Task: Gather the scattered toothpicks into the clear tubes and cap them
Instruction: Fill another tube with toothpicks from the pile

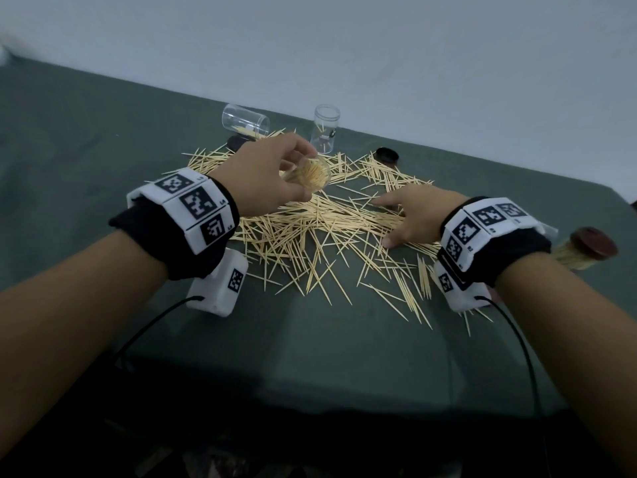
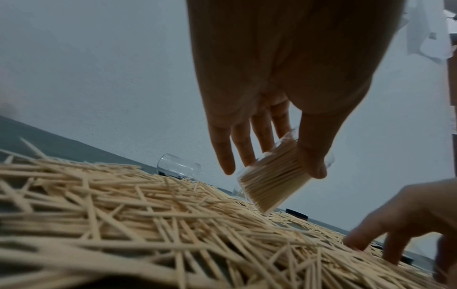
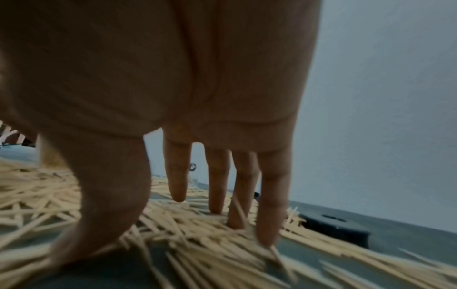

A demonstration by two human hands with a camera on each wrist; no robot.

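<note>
A clear tube (image 1: 310, 177), packed with toothpicks and uncapped, is gripped between thumb and fingers of the left hand (image 1: 265, 174) and held tilted above the heap. Scattered toothpicks (image 1: 310, 236) are spread across the middle of the green table (image 1: 103, 132). The right hand (image 1: 410, 215) is laid on the heap, fingers spread and straight (nothing gripped). An overturned tube (image 1: 245, 120) and an upright tube (image 1: 325, 129) are kept near the far edge, a black cap (image 1: 386, 155) beside them; a capped, filled tube (image 1: 582, 251) lies toward the right edge.
</note>
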